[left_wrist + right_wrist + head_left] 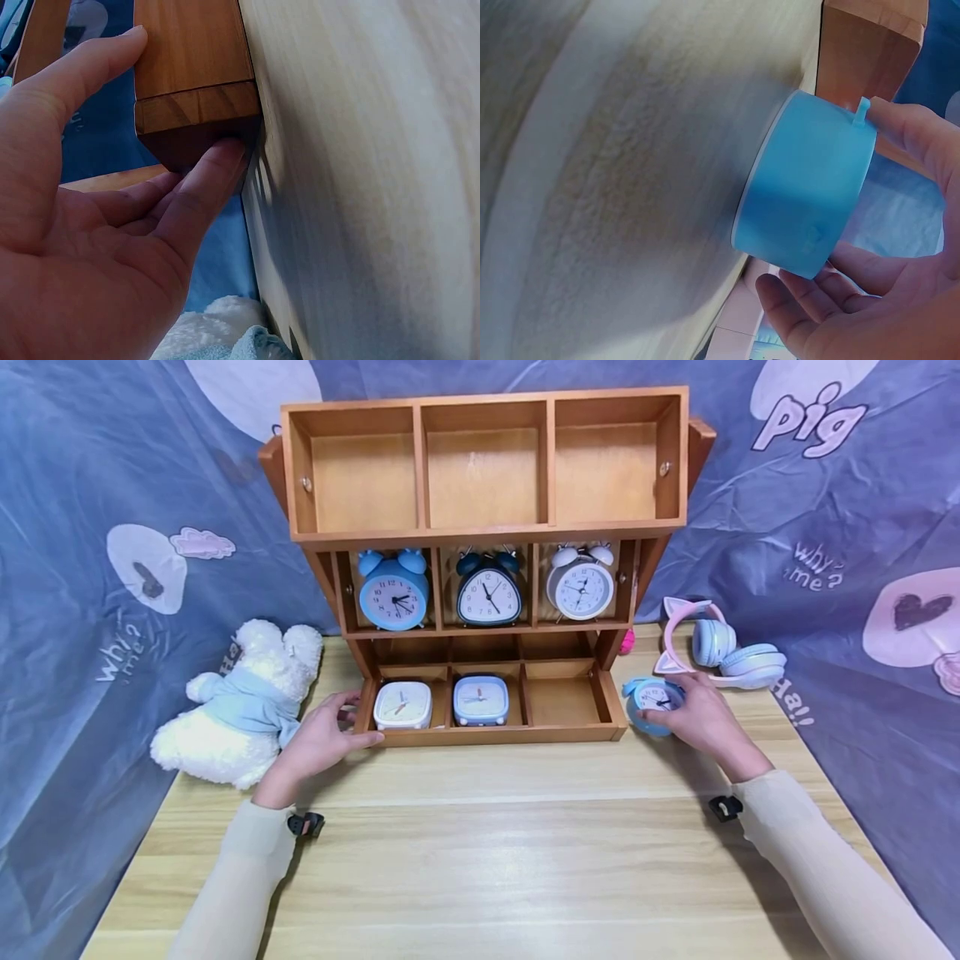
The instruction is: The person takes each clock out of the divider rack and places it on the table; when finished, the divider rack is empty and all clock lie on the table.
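A wooden shelf unit (487,527) stands at the back of the table. Its middle tier holds a blue twin-bell clock (393,593), a dark clock (489,593) and a white clock (580,587). In the bottom tray sit a white square clock (402,704) and a blue square clock (481,700); the right compartment is bare. My left hand (322,743) rests on the tray's front left corner (195,75), thumb on the side and straight fingers (214,172) on the front. To the right of the tray, my right hand (693,718) grips a small round blue clock (654,697) (806,191) on the table.
A white plush toy (240,710) in a blue top lies left of the shelf, close to my left hand. Pink and blue cat-ear headphones (720,647) lie behind my right hand. The light wooden table (487,843) reaches to me, with blue printed cloth behind.
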Demonstrator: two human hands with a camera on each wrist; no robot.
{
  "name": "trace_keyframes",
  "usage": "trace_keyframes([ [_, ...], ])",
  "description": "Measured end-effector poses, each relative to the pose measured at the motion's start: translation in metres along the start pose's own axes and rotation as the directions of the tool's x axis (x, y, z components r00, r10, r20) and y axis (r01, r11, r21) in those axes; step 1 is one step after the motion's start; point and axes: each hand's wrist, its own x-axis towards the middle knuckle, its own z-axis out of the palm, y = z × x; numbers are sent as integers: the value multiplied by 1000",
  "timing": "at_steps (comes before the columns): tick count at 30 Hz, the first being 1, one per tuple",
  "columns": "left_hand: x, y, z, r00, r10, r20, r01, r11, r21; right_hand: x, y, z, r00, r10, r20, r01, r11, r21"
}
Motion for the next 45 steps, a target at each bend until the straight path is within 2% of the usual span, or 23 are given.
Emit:
trace_keyframes([
  [9, 0, -2, 0, 1000, 5, 1, -5, 1000, 0, -2, -3, -4, 1000, 0, -19, 0, 1000, 16],
  [18, 0, 0, 0, 1000, -2, 10, 2, 1000, -8, -9, -18, -12, 999, -8, -47, 10, 999, 46],
  [25, 0, 1, -1, 1000, 7, 7, -7, 1000, 5, -18, -39, -15, 995, -70, -76, 75, 996, 55],
  [38, -1, 1, 0, 1000, 2, -1, -2, 1000, 2, -31, -68, 9, 977, -205, -64, 211, 974, 88],
  [45, -1, 0, 0, 1000, 3, 1, -3, 1000, 5, -29, -82, 23, 972, -232, -41, 236, 962, 141],
])
